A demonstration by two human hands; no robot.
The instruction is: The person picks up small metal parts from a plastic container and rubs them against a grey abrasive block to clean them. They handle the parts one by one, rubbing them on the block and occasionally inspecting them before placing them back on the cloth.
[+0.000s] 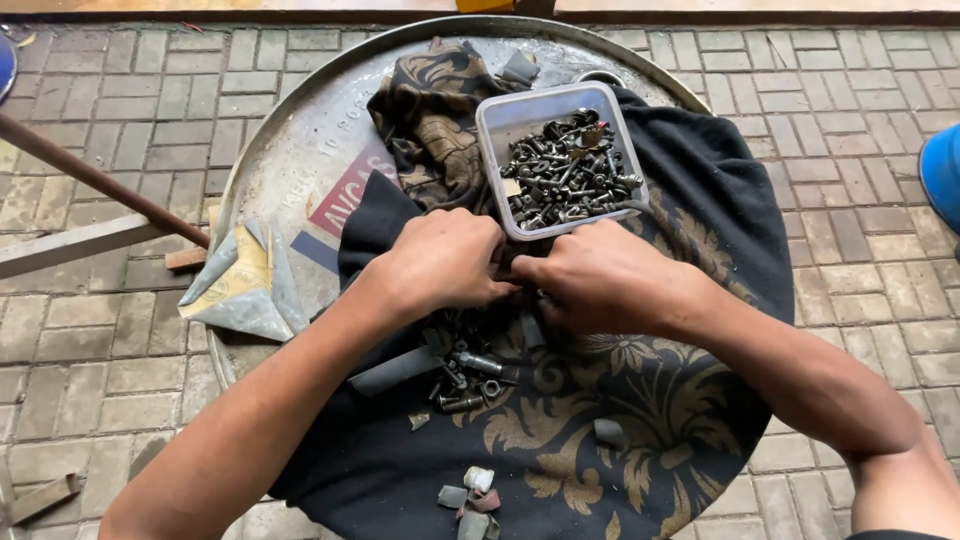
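My left hand (440, 262) and my right hand (600, 275) meet over a black cloth with a gold floral pattern (620, 400), fingers curled together around something small that is hidden between them. Just below the hands lies a small heap of dark bolts and nuts (468, 375) beside a grey cylinder (395, 371). Beyond the hands stands a clear square plastic tub (497, 122) filled with several dark bolts and screws (565, 170).
The cloth covers a round metal drum top (290, 140). A second patterned cloth (430, 120) is bunched at the back. Folded sandpaper (240, 285) hangs over the left rim. Small grey scraps (470, 495) lie near the front. Brick paving surrounds the drum, with a rusty bar (90, 175) at left.
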